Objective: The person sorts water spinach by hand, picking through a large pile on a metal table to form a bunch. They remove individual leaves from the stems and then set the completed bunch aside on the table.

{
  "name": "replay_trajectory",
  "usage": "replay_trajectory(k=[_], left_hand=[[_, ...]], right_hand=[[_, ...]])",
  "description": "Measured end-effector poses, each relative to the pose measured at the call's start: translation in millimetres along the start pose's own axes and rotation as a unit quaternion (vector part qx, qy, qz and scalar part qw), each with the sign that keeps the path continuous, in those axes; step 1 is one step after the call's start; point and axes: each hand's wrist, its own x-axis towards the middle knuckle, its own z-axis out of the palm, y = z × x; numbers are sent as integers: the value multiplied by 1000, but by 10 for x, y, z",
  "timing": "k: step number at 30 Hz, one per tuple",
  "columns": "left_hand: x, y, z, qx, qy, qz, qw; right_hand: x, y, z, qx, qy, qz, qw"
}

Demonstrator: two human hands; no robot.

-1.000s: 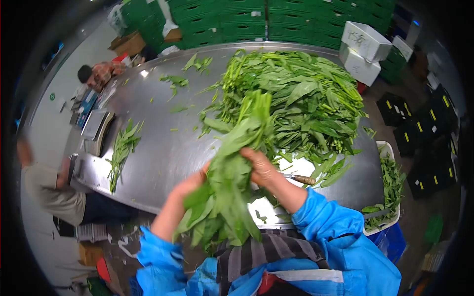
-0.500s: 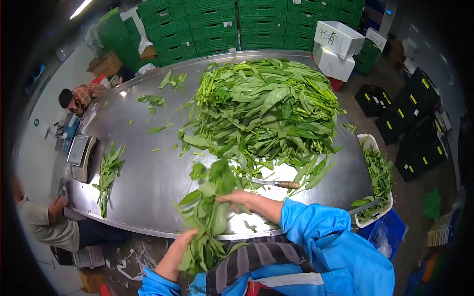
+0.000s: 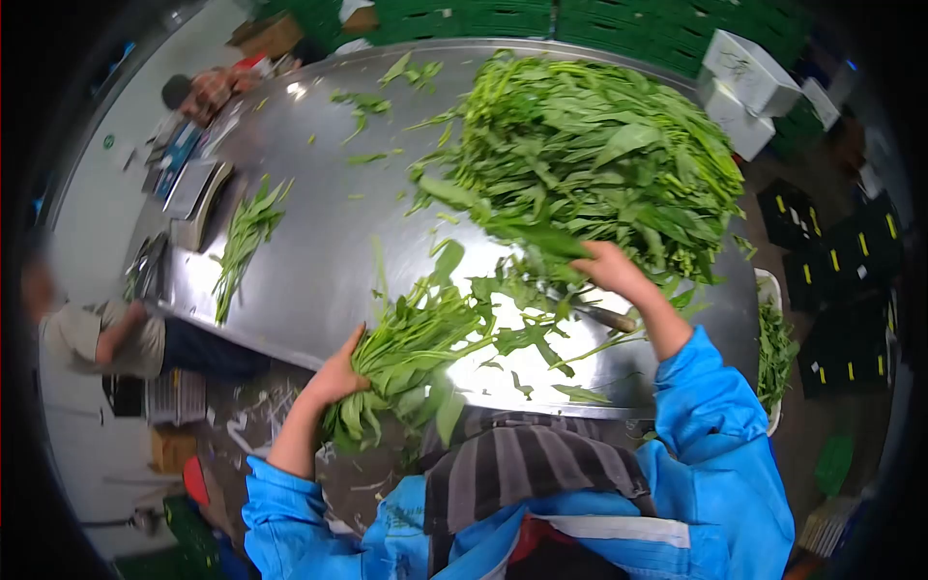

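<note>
My left hand [image 3: 340,373] is closed around the lower part of a bunch of water spinach [image 3: 411,333] at the table's near edge, leaves hanging below and stems pointing up and right. Out over the front of the big water spinach pile [image 3: 599,145], my right hand [image 3: 615,271] has its fingers closed on a leafy stem of water spinach [image 3: 546,238], slightly blurred. Just below that hand lies a knife with a wooden handle [image 3: 607,316], its blade partly covered by leaves. Loose leaves [image 3: 527,338] are scattered between my hands.
A smaller bunch [image 3: 246,242] lies on the metal table [image 3: 319,242] at left, near a scale [image 3: 198,198]. A white basket of greens [image 3: 773,367] stands off the right end. One person [image 3: 106,333] is at the left edge, another [image 3: 208,92] at the far left corner.
My right hand has left the bunch and moved right and up to the pile, now gripping a stem. My left hand has lifted the bunch onto the table edge. The view has shifted.
</note>
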Motion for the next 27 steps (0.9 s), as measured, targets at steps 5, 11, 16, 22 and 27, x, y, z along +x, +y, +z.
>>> replay_trajectory(k=[5,11,16,22,27], left_hand=[[-105,-86,248,-50,-17,4,999],[-579,-168,1185,-327,27,-100,939],[-652,-279,1259,-495,39,-203,844],[-673,-180,1168,-445,-62,-133,883],[-764,-74,1048,-392,31,-101,914]], right_hand=[[-59,-75,431,55,49,-68,995],[-473,-538,1727,-223,-112,-121,961],[-291,-292,1765,-129,-49,-267,954],[187,10,936,13,192,-85,978],[132,-706,1428,-26,42,-282,958]])
